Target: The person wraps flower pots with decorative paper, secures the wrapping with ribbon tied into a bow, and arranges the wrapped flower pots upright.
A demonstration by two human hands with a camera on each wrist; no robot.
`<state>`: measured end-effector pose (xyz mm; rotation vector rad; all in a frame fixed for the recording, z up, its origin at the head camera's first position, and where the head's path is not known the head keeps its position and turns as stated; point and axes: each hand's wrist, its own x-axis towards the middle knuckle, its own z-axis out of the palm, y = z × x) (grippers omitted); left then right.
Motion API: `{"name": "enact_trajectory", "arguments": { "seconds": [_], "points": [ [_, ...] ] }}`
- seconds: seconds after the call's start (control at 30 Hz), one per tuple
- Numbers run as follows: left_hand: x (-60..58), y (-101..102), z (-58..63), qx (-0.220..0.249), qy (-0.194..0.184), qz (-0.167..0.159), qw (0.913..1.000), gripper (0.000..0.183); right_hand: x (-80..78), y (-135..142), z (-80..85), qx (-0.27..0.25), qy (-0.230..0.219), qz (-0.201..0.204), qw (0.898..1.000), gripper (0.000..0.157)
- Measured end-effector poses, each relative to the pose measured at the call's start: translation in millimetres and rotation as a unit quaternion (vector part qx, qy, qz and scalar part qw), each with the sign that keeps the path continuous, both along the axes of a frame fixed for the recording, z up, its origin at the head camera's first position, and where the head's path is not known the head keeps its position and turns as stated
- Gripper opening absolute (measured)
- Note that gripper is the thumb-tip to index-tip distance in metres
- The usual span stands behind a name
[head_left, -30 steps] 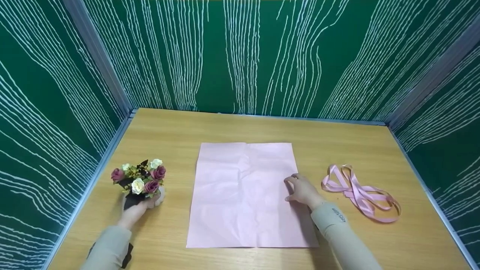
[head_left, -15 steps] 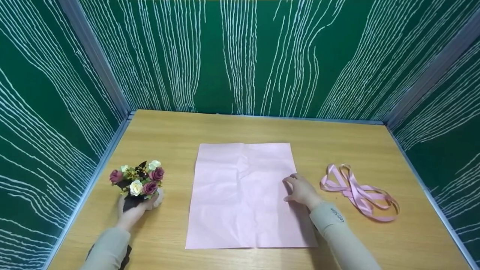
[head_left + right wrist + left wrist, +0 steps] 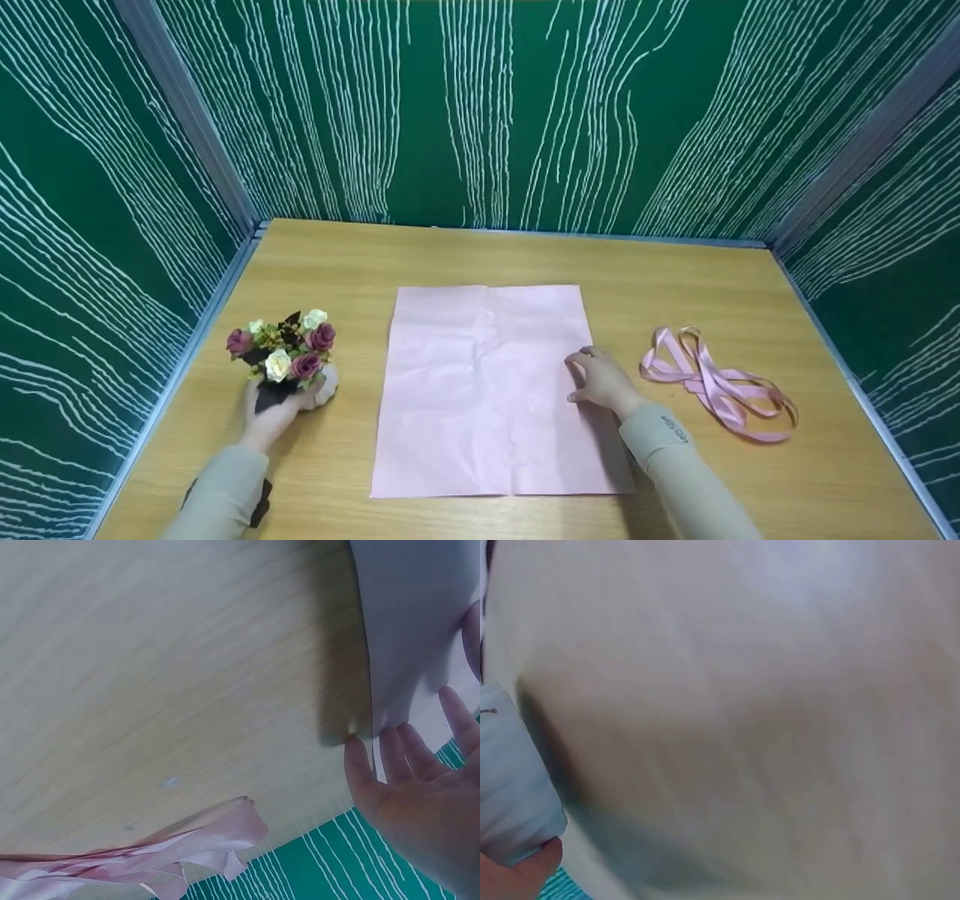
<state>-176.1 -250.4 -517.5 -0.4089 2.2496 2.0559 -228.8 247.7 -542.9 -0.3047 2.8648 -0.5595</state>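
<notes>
A small bunch of purple and white roses [image 3: 277, 365] with dark leaves is on the left of the head view. My left hand [image 3: 270, 420] grips its pale, rounded base [image 3: 517, 780]; in the left wrist view only a fingertip shows against that base. Whether the base touches the table cannot be told. A creased sheet of pink wrapping paper [image 3: 480, 405] lies flat in the middle. On its right edge rests my right hand [image 3: 606, 382], fingers spread and loosely bent, with fingertips at the paper and the table beside it in the right wrist view.
A loose tangle of pink satin ribbon [image 3: 720, 390] lies right of the paper. The wooden table [image 3: 525, 255] is enclosed at the back and sides by green panels [image 3: 427, 112] with white wavy lines and grey metal posts.
My left hand and the roses shift slightly toward me, then a little away and to the right. The right hand, paper and ribbon stay put.
</notes>
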Motion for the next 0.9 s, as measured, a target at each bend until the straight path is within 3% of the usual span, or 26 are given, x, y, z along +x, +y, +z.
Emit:
{"name": "enact_trajectory", "arguments": {
  "seconds": [0.03, 0.1, 0.37, 0.5, 0.63, 0.7, 0.9],
  "points": [
    [-3.2, 3.1, 1.3, -0.081, -0.004, 0.005, 0.9967, 0.082, -0.4, 0.2, 0.2, 0.001, -0.001, -0.001, 1.0, 0.064],
    [-6.8, 9.0, 4.2, -0.111, -0.007, 0.012, 0.9937, 0.083, -1.0, 0.2, 0.1, 0.002, 0.001, 0.0, 1.0, 0.064],
    [-22.1, 43.8, 8.1, -0.053, 0.024, 0.003, 0.9983, 0.08, -1.3, 0.1, -0.7, 0.001, 0.012, 0.008, 1.0, 0.063],
    [-30.0, 68.8, 7.0, -0.092, 0.059, -0.006, 0.994, 0.076, -0.2, -0.4, -0.1, -0.001, 0.008, 0.005, 1.0, 0.063],
    [-36.6, 95.5, 4.6, -0.178, 0.138, -0.001, 0.9743, 0.048, 0.5, -0.9, -0.2, 0.0, 0.001, 0.001, 1.0, 0.063],
    [-39.4, 108.6, 4.1, -0.198, 0.169, 0.004, 0.9655, 0.04, 0.1, -0.2, -1.0, 0.001, 0.001, 0.002, 1.0, 0.063],
    [-46.0, 148.2, 5.8, -0.162, 0.182, -0.01, 0.9699, 0.048, 0.4, 2.2, -1.2, -0.004, 0.018, 0.006, 1.0, 0.063]
  ]
}}
